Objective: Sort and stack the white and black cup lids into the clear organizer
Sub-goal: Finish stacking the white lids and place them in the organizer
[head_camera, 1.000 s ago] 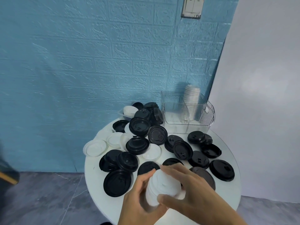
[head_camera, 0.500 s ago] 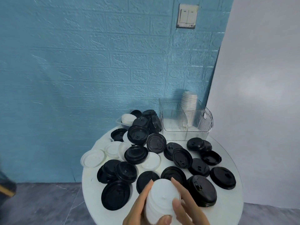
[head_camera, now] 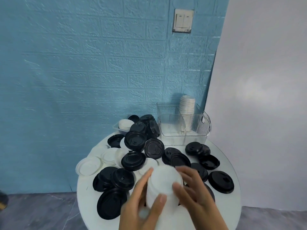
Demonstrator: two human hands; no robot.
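The round white table (head_camera: 232, 163) stands against a blue brick-pattern wall (head_camera: 83, 72), w/ a light switch (head_camera: 182, 20) high on it and a plain white wall (head_camera: 265, 97) at the right. At the back right of the table is the clear organizer (head_camera: 183, 126); a tall stack of white lids (head_camera: 186, 107) stands already in its right part, while the left part looks unfilled. Left of it is a small clear tray (head_camera: 116, 127) holding some white lids and black ones heaped over its edge.

Between the hands and the organizer lie many loose black lids (head_camera: 154, 148), some overlapping, some upside down, so the direct way over the table is crowded. More black ones lie at the left front (head_camera: 111, 204) and right front (head_camera: 221, 181). Flat white lids (head_camera: 88, 166) lie near the left edge, partly under the black ones.

The held stack of white lids (head_camera: 163, 183) is at the front of the table, above the surface, approx. in the middle between both hands (it is blurred, so the number of lids I cannot tell). The left hand (head_camera: 142, 205) grips it from the left side and below, thumb on the front. The right hand (head_camera: 196, 191) grips it from the right, fingers curled on its top rim. The organizer is well apart from this stack, behind and to the right.
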